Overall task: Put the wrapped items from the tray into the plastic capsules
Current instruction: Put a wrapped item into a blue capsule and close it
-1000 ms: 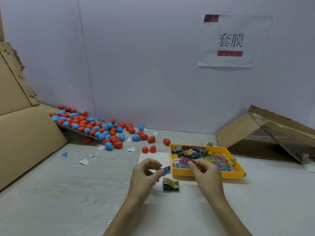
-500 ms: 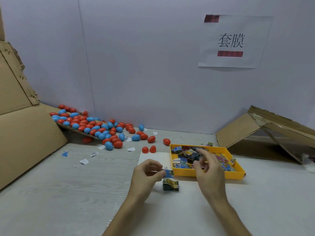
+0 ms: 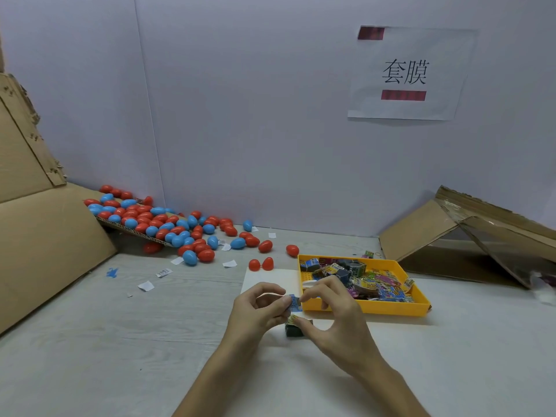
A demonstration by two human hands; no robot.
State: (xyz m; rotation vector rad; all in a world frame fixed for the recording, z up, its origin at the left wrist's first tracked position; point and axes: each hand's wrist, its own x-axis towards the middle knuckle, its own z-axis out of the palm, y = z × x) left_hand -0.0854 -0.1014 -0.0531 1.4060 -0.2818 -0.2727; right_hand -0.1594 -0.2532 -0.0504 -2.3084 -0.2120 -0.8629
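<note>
Pinching a glossy blue packet (image 3: 294, 303), the left hand (image 3: 255, 311) and right hand (image 3: 340, 320) curl fingers onto it. The paper sign (image 3: 406, 73) reads "套膜"; the tray (image 3: 391, 308) is yellow plastic.

One wide-angle camera, worn on the person's head, gives the only view. It faces forward and down across the bench (image 3: 90, 341) toward the back wall (image 3: 240, 115). It sits close: the left hand (image 3: 255, 308) and right hand (image 3: 337, 314) lie low at centre, with the forearms cut by the bottom edge.

Pale table (image 3: 90, 341), yellow tray (image 3: 391, 308), scattered red and blue capsules (image 3: 264, 245), paper scraps (image 3: 146, 285), cardboard pieces (image 3: 421, 230)
</note>
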